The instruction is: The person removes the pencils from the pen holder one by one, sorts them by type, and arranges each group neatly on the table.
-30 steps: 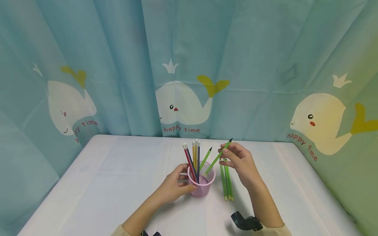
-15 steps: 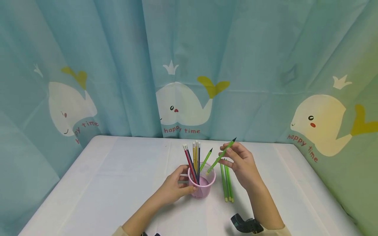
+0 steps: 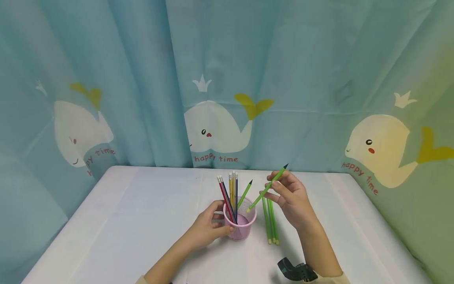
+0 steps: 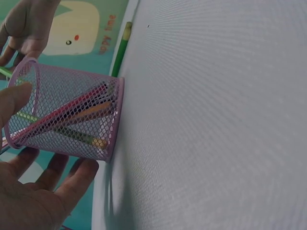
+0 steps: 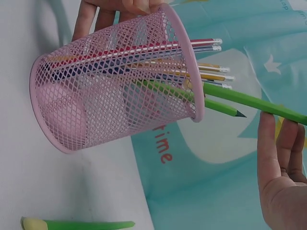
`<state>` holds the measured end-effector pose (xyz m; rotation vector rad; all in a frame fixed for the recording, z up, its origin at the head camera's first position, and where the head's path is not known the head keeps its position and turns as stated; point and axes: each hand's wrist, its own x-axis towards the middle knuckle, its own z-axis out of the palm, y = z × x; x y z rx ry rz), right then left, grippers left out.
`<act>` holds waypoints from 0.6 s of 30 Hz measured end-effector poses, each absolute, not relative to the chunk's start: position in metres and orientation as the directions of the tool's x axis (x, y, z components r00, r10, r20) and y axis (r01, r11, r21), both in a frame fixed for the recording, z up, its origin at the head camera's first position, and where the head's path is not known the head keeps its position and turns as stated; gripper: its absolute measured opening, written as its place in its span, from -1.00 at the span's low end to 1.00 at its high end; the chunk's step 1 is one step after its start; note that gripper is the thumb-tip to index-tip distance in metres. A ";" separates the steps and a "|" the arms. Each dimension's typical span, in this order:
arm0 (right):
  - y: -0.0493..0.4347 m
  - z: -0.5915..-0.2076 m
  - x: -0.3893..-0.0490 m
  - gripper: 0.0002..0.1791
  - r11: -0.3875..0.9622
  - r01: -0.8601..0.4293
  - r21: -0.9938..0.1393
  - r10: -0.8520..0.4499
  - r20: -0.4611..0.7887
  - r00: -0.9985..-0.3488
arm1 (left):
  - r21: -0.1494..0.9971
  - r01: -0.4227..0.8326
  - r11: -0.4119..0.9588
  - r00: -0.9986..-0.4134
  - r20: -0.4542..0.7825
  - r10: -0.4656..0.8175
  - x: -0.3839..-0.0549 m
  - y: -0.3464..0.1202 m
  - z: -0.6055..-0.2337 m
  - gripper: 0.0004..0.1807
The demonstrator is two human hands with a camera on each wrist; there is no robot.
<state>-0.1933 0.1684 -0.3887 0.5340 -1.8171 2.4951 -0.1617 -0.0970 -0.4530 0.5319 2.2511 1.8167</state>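
Left of our two hands: left hand (image 3: 208,225) has the pink mesh cup (image 3: 241,232), thumb on the near side, fingers curled round the left. Cup stands upright on the worktop (image 3: 149,205). We read that grip as steadying: a light cup with pencils leaning in it could tip if knocked. Holding from the left also leaves the mouth clear from the right.

Right hand (image 3: 290,197) pinches the held green pencil (image 3: 267,187) between thumb and fingers, well up the shaft. It slants, dark tip up and right, pale blunt end at the cup's mouth. High pinch probably so the fingers stay outside the rim. Can't tell if that end touches the mesh inside.

In the cup: red pencil (image 3: 225,198), yellow pencils (image 3: 230,190) and dark blue pencils (image 3: 236,197), erasers up, bunched left; seated green pencil (image 3: 245,194) leans right, tip up. Bunching leaves a gap on the right side.

Loose green pencils (image 3: 272,221), three, lie side by side just right of the cup, blunt ends toward us, likely for easy right-hand reach.
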 end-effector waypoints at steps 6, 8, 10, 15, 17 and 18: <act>0.169 -0.390 -0.194 -0.76 -0.285 -0.206 -0.936 -0.144 0.254 -0.956 | 0.972 0.164 0.167 -0.912 0.085 0.402 -0.161 -0.099 -0.455 -0.28; 0.169 -0.391 -0.195 -0.77 -0.270 -0.208 -0.940 -0.139 0.252 -0.958 | 0.972 0.164 0.170 -0.912 0.085 0.400 -0.161 -0.099 -0.455 -0.28; 0.170 -0.392 -0.196 -0.76 -0.259 -0.204 -0.944 -0.137 0.245 -0.960 | 0.971 0.164 0.177 -0.914 0.082 0.397 -0.161 -0.098 -0.455 -0.28; 0.171 -0.392 -0.196 -0.66 -0.278 -0.177 -0.944 -0.125 0.218 -0.968 | 0.969 0.163 0.187 -0.917 0.079 0.392 -0.160 -0.098 -0.455 -0.28; 0.172 -0.392 -0.197 -0.63 -0.293 -0.174 -0.940 -0.123 0.218 -0.968 | 0.970 0.163 0.183 -0.916 0.080 0.392 -0.160 -0.098 -0.454 -0.28; 0.173 -0.392 -0.197 -0.62 -0.297 -0.175 -0.939 -0.123 0.219 -0.968 | 0.970 0.164 0.181 -0.916 0.081 0.393 -0.160 -0.098 -0.454 -0.28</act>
